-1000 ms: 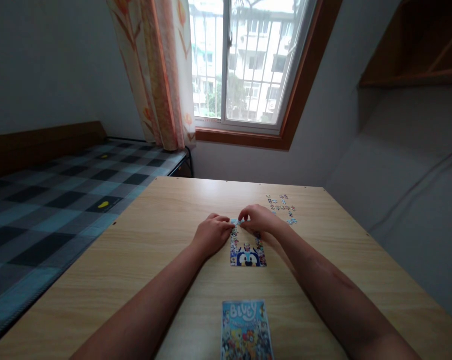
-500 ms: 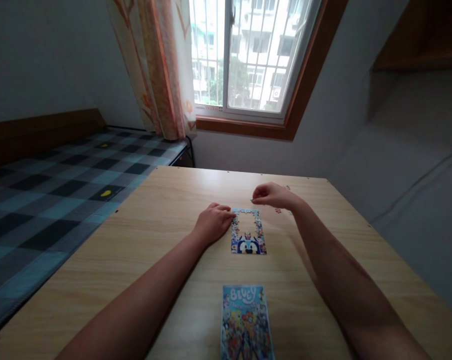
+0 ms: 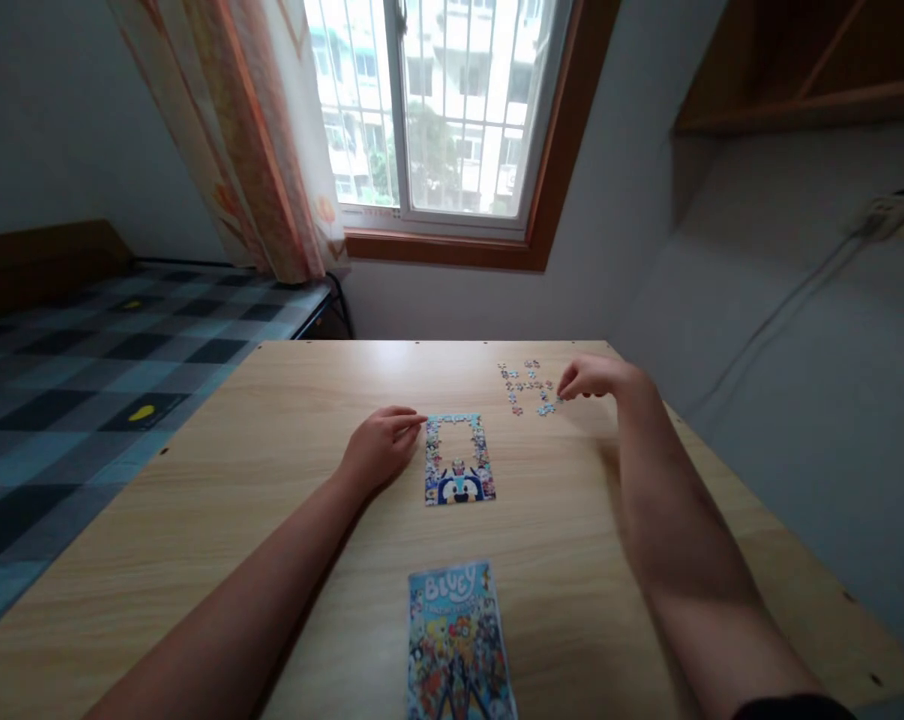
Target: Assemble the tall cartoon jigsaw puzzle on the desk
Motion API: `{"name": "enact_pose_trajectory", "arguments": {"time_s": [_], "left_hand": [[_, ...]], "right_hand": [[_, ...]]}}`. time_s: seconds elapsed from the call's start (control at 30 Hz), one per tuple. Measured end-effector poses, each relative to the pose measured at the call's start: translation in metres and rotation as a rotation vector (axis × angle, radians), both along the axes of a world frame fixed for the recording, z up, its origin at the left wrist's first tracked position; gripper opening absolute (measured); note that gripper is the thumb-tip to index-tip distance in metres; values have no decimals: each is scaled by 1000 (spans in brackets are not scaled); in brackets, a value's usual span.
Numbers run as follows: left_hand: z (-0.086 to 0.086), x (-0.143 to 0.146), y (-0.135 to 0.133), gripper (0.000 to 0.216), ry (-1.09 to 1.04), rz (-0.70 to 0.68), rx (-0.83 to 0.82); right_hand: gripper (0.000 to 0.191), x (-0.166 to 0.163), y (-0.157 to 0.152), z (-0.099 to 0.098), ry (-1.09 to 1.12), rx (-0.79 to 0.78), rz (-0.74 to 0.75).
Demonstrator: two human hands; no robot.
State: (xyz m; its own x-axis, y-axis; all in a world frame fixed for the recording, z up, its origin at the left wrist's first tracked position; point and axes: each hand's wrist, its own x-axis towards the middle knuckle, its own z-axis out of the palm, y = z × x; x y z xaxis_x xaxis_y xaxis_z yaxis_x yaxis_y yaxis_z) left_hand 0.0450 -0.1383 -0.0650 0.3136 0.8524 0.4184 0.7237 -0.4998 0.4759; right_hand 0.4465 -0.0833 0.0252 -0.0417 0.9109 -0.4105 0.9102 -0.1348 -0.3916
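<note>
A partly assembled jigsaw puzzle (image 3: 461,487) lies on the table, its border joined around a bare middle and a blue dog's face along the near edge. My left hand (image 3: 383,442) rests flat to its left, fingers stretched out, the fingertips at the puzzle's upper left corner. Farther back on the right, several loose puzzle pieces (image 3: 529,385) are spread out. My right hand (image 3: 591,377) is at their right edge, fingers pinched on a small puzzle piece (image 3: 560,399) at the fingertips. Closer to me lies a "Bluey" picture sheet or box (image 3: 458,640).
The pale wooden table (image 3: 332,375) reaches to the wall under a barred window (image 3: 463,120). At left stands a bed with a checked cover (image 3: 122,350), beside a curtain (image 3: 249,150). A wooden shelf (image 3: 804,110) and a cable (image 3: 767,315) are on the right wall.
My right hand has moved right from above the puzzle's top edge to the loose pieces, uncovering most of them. The view has turned right. My left hand stays by the puzzle.
</note>
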Motion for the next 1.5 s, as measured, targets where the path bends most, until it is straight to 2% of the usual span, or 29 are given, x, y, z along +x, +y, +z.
{"name": "enact_pose_trajectory", "arguments": {"time_s": [0.2,0.4,0.6,0.8,0.97,1.3,1.5], "left_hand": [[2,-4,5,34,-6,-15,-15],[3,-5,7,34,7,4,7],[4,-5,8,35,-5,7,4],[5,-5,8,35,-28,8,-9],[4,-5,9,36,-28,9,-23],[4,-5,7,33,0,-1,-13],[2,-6,8,33,-3,6,-22]], "right_hand": [[11,25,0,-23,13,-75,-144],[22,29,3,-37,33,-92,-164],[28,25,6,-25,-7,-38,-88],[31,3,7,-15,-18,-50,42],[30,-14,10,-18,-39,-60,112],[41,-18,13,-24,-72,14,169],[35,-27,19,-37,-94,34,198]]}}
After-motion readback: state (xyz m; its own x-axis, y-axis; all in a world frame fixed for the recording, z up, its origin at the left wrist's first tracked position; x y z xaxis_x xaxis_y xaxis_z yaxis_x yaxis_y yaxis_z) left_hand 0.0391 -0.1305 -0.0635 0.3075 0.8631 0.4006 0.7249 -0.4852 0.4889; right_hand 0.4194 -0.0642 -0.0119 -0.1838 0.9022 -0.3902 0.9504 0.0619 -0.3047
